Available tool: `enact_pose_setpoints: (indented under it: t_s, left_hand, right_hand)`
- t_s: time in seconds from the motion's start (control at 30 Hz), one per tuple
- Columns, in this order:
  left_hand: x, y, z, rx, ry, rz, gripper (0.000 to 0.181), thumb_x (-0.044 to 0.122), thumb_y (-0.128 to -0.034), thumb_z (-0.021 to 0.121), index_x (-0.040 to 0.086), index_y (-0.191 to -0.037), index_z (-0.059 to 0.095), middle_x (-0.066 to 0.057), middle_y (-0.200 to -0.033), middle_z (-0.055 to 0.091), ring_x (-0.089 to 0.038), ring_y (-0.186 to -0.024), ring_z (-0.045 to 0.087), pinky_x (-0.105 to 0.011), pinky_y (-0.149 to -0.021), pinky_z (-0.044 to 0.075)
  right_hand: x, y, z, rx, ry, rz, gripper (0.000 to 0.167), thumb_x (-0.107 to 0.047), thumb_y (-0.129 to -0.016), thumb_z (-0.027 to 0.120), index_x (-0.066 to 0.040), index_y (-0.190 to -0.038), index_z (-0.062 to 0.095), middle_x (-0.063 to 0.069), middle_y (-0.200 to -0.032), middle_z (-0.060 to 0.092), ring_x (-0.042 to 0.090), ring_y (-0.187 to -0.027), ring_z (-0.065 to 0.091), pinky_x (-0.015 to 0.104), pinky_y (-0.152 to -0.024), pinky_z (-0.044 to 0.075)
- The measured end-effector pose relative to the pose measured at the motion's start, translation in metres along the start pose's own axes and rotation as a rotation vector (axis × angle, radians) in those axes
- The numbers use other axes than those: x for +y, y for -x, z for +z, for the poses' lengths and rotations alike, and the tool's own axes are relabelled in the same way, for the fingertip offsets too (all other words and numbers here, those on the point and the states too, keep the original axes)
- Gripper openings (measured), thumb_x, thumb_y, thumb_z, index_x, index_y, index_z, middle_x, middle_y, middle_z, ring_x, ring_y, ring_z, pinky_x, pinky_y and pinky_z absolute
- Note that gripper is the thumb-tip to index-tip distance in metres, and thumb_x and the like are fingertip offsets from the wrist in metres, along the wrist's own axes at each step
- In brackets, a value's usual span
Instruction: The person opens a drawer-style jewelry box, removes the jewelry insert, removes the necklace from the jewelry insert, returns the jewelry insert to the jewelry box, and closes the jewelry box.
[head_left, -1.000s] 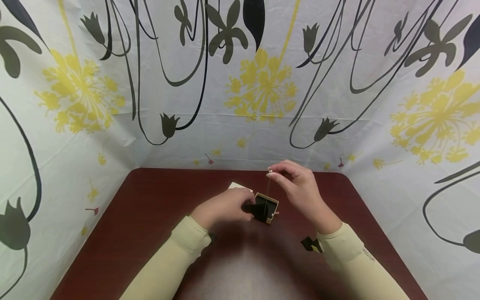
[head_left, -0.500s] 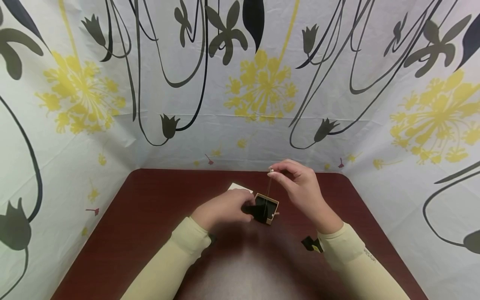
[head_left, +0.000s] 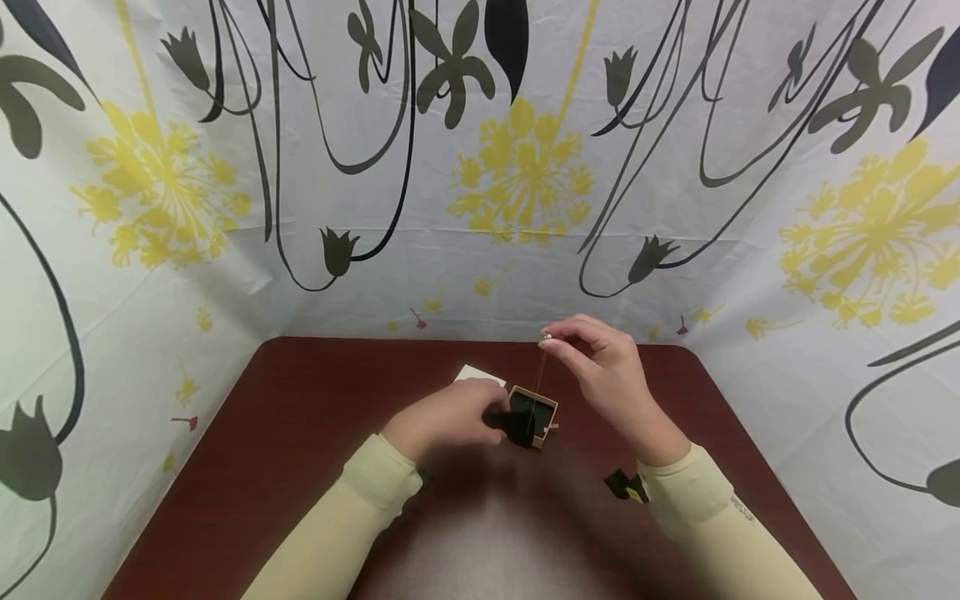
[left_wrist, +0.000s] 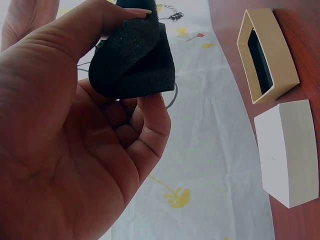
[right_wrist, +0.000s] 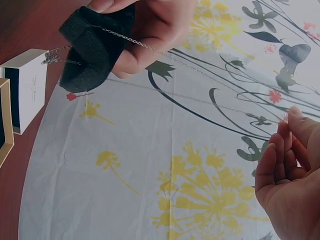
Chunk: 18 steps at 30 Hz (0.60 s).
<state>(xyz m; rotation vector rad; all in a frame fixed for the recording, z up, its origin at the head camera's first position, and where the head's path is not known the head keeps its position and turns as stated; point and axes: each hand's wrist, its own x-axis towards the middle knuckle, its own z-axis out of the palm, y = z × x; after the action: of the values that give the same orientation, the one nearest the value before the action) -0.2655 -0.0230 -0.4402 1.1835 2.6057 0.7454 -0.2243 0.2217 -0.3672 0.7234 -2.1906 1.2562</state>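
A folded black pad (left_wrist: 135,65) is held between the thumb and fingers of the left hand (head_left: 450,418). From the pad, two strands of a thin silver chain (right_wrist: 200,72) stretch to the right hand (right_wrist: 295,182), whose thumb and fingertips pinch the far end. A small dark ornament (right_wrist: 50,57) hangs on the chain at the pad's other side. In the head view the right hand (head_left: 611,379) is raised above and to the right of the pad. Behind the pad stands an open tan box (head_left: 552,407) with a dark inside.
A white box (left_wrist: 295,154) stands beside the tan box on the red-brown table (head_left: 300,467); the left hand partly covers it in the head view. A dark item with a yellow mark (head_left: 619,484) shows by the right sleeve. Patterned white cloth (head_left: 480,292) surrounds the table's back and sides.
The right hand has shifted slightly to the right, and the pinched end of the chain with it. The left hand and the pad have hardly moved.
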Motion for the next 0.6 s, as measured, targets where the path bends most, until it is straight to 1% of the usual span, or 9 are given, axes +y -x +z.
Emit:
enact_pose_setpoints:
  t_s: [0.23, 0.43, 0.6]
  left_hand:
    - [0.0005, 0.0002, 0.0003, -0.013, -0.004, -0.018, 0.019, 0.022, -0.0944, 0.087, 0.017, -0.109, 0.076, 0.011, -0.101, 0.068, -0.011, -0.091, 0.063, -0.031, -0.088, 0.056]
    - [-0.0008, -0.0005, 0.0013, -0.013, -0.004, -0.011, 0.018, 0.021, -0.0939, 0.087, 0.018, -0.107, 0.076, 0.011, -0.1, 0.068, -0.011, -0.09, 0.062, -0.031, -0.087, 0.056]
    - [-0.0016, 0.0, 0.002, -0.012, 0.002, -0.012, 0.018, 0.021, -0.0936, 0.087, 0.018, -0.107, 0.076, 0.011, -0.1, 0.067, -0.011, -0.091, 0.062, -0.031, -0.087, 0.055]
  right_hand:
    - [-0.0002, -0.0008, -0.0008, 0.006, -0.014, -0.007, 0.016, -0.007, -0.099, 0.082, -0.018, -0.11, 0.085, -0.006, -0.105, 0.079, 0.013, -0.088, 0.068, 0.021, -0.073, 0.053]
    - [-0.0007, -0.0024, -0.0025, 0.008, -0.017, -0.019, 0.015, -0.004, -0.099, 0.082, -0.015, -0.108, 0.085, -0.005, -0.104, 0.079, 0.012, -0.089, 0.07, 0.021, -0.078, 0.057]
    - [-0.0021, -0.0044, -0.0034, 0.008, -0.01, -0.03, 0.013, -0.005, -0.099, 0.082, -0.015, -0.107, 0.085, -0.004, -0.103, 0.079, 0.012, -0.085, 0.068, 0.024, -0.076, 0.057]
